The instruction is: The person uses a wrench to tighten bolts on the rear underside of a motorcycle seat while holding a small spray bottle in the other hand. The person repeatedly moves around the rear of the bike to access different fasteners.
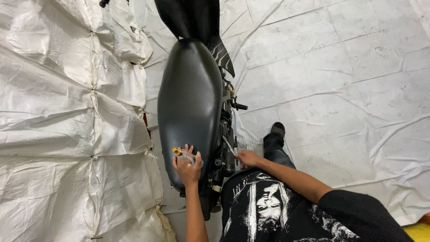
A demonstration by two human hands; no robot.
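my left hand (pixel 187 169) rests on the rear of the long matte black motorcycle seat (pixel 190 103), fingers curled around a small clear plastic part with a brass tip (pixel 183 155). my right hand (pixel 247 157) pinches a thin clear tube (pixel 230 146) beside the bike's frame, over the white tarp floor (pixel 340 89).

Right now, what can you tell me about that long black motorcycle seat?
The motorcycle seat is long, smooth and matte black, looking like vinyl, tapering toward the tail. It lies level on the bike, beside white sheeting. The left hand rests on its near end, holding a small clear piece with a brass tip.
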